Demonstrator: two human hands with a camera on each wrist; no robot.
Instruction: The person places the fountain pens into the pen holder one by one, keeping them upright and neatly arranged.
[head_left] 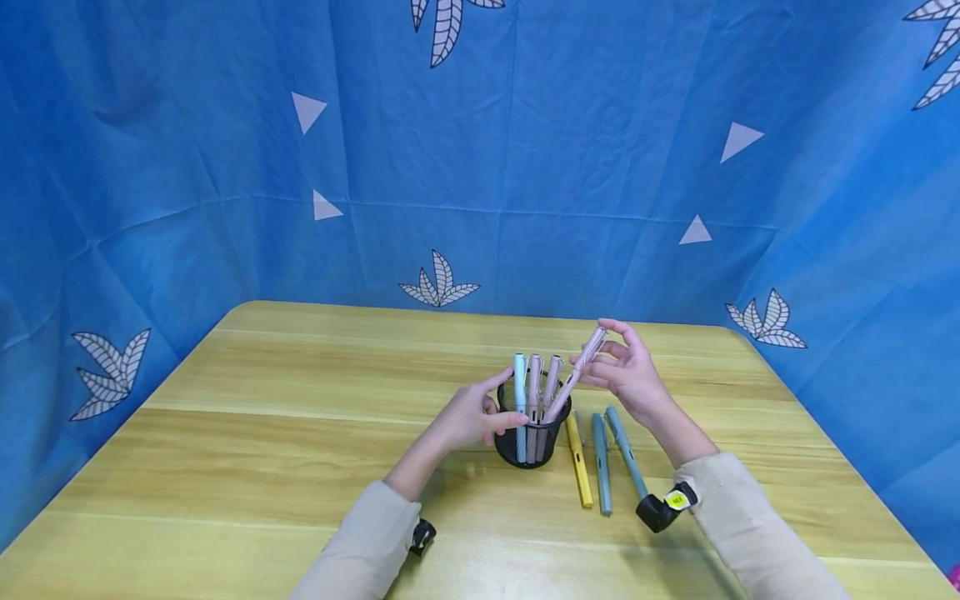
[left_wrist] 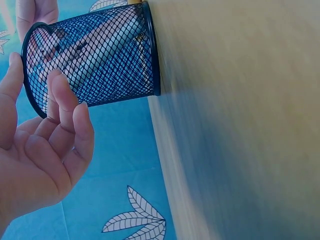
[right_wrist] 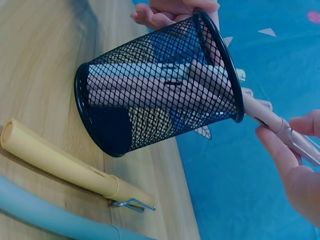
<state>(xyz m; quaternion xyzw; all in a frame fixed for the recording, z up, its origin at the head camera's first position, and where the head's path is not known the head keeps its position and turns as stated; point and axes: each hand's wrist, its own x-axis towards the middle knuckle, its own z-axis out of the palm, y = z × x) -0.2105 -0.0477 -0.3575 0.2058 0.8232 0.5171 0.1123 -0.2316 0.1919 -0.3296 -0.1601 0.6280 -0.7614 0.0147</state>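
Observation:
A black mesh pen holder (head_left: 552,435) stands on the table, and my left hand (head_left: 467,414) grips its rim from the left, thumb in front and a finger at the back. Inside it stand a light blue pen (head_left: 520,383) and two mauve pens (head_left: 535,385). My right hand (head_left: 628,377) pinches a pale pink pen (head_left: 574,379) near its capped upper end. That pen leans to the right, its lower part inside the holder, as the mesh (right_wrist: 165,90) shows in the right wrist view.
Right of the holder, a yellow pen (head_left: 580,467) and two blue-green pens (head_left: 602,468) lie on the wooden table (head_left: 262,433). A blue cloth (head_left: 525,150) with leaf prints hangs behind. Each wrist wears a small black camera (head_left: 657,512).

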